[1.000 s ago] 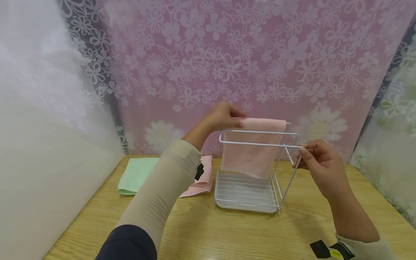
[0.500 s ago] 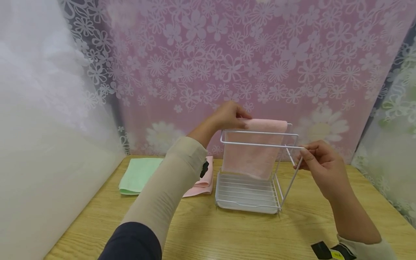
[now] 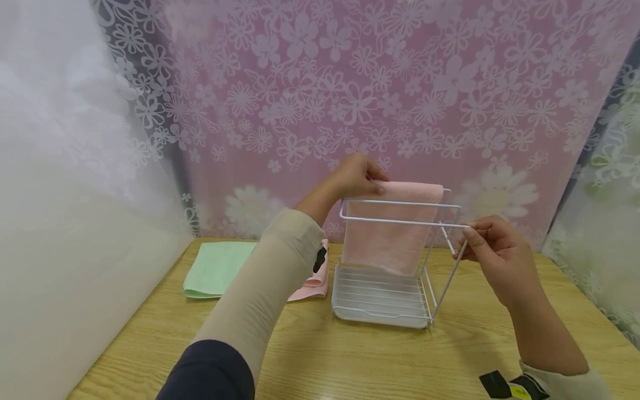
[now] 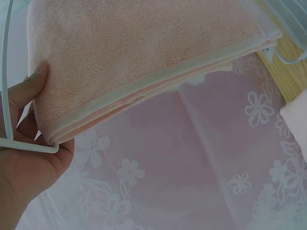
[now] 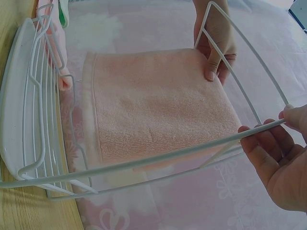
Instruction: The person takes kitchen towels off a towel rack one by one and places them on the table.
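A pink towel point(image 3: 385, 244) hangs folded over the rear top bar of a white wire rack point(image 3: 400, 221). Its lower edge reaches down near the rack's wire shelf. My left hand point(image 3: 356, 176) pinches the towel's top fold at the left end; in the left wrist view the thumb point(image 4: 38, 81) lies on the terry face and the fingers are behind it. With thumb and fingers, my right hand point(image 3: 497, 253) holds the rack's front upright at the top right corner. In the right wrist view, the towel point(image 5: 153, 105) shows flat between both hands.
A white drip tray point(image 3: 380, 319) sits under the rack's shelf on the wooden table point(image 3: 370, 366). To the left lie a folded green towel point(image 3: 220, 266) and another pink towel point(image 3: 312, 286), partly behind my left sleeve. A floral curtain point(image 3: 300, 83) hangs behind.
My left hand has slid slightly right along the towel's top fold. My right hand keeps its hold on the rack, and the towel hangs as before.
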Motion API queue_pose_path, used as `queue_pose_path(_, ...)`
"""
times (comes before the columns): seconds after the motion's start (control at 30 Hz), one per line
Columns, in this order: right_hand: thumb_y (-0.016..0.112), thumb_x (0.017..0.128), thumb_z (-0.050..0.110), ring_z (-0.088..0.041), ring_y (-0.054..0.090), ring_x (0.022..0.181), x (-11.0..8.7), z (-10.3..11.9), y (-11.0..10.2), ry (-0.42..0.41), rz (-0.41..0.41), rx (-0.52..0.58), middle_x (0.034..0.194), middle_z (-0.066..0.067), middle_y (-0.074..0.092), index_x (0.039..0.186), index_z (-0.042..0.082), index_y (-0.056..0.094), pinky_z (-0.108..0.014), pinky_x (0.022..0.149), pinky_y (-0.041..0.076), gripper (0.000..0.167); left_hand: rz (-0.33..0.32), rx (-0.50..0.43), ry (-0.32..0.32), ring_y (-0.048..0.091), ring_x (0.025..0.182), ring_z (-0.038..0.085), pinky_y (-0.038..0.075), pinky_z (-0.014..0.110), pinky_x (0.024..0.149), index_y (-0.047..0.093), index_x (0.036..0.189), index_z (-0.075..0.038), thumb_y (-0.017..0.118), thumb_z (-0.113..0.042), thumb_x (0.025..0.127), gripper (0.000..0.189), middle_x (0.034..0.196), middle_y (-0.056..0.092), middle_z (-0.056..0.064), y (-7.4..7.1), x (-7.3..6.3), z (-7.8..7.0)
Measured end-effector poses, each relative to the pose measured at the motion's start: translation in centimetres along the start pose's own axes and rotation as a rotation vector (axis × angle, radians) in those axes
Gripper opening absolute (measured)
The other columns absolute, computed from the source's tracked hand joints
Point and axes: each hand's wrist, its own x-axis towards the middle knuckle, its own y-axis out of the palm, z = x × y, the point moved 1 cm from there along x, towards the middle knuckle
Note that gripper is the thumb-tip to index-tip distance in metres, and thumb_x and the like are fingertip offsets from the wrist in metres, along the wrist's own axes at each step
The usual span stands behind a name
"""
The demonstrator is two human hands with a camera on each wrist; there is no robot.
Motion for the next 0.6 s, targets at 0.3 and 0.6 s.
queue_pose_path(0.3,0.051,0.099,-0.003,-0.014,0.064,0.067,0.06,0.07,-0.02,0.004,0.001,-0.012,0.082,-0.004,0.062,0.100,-0.007,0.057,-0.019,0.068,0.055,0.008,-0.052,-0.019,-0.010,0.065,0.095,0.013,0.051,0.020,0.079,0.079,0.103,-0.012,0.079,-0.014,0.084,0.019,0.105,0.073,0.002,0.03,0.17,0.17)
queue_pose_path(0.6,0.051,0.099,-0.002,-0.014,0.064,0.067,0.04,0.10,-0.06,0.012,0.002,-0.025,0.082,-0.003,0.062,0.100,-0.007,0.057,-0.019,0.068,0.055,0.008,-0.118,-0.065,0.007,0.066,0.089,0.012,0.051,0.021,0.073,0.080,0.099,-0.012,0.081,-0.014,0.082,0.017,0.100,0.074,0.002,0.04,0.19,0.23)
